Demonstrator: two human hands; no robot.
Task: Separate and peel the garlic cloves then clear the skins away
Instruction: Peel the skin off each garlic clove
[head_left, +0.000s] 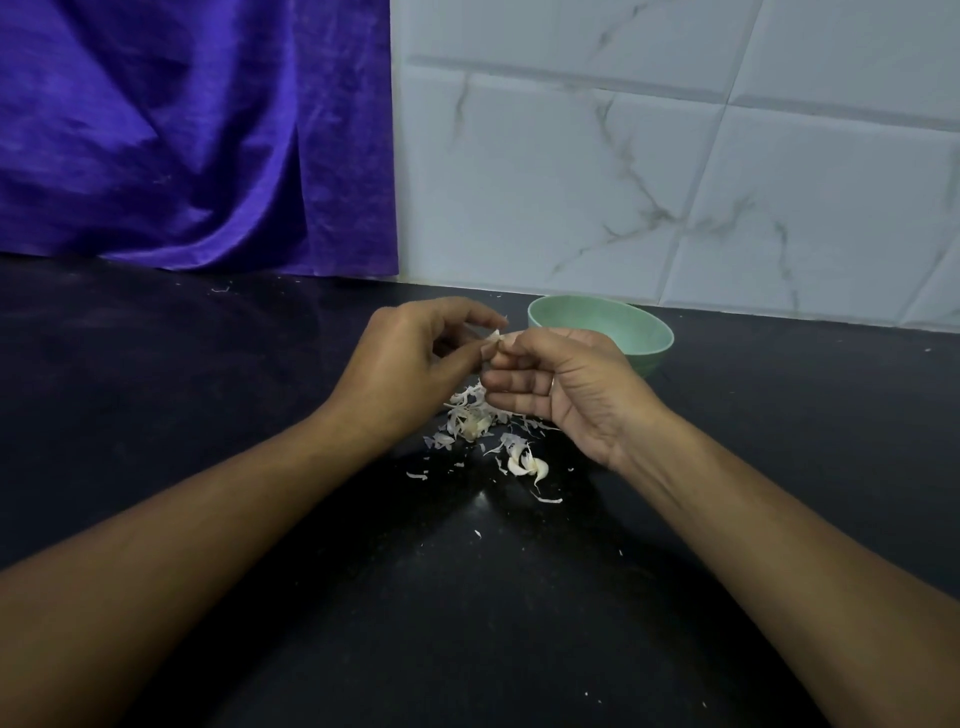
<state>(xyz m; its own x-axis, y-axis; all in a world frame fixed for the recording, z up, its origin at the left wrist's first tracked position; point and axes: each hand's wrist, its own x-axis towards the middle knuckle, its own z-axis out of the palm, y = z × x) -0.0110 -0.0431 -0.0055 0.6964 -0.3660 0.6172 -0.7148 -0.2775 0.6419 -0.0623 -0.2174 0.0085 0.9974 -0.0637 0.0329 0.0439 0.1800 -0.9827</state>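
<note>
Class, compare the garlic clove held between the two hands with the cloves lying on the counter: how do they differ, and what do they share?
The held clove is raised above the counter, pinched by the left hand and the right hand; the lying cloves rest on it, untouched.
The held clove is mostly hidden by fingers; the lying cloves show in full.
Both are pale and whitish.

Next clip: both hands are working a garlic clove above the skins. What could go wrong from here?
1. The garlic clove is pinched only by fingertips of the left hand and right hand; it could slip and drop into the skin pile beneath.
2. On the counter, loose cloves lie among scraps; clearing skins might sweep them away.
3. The green bowl sits behind the right hand and could be bumped.
</note>
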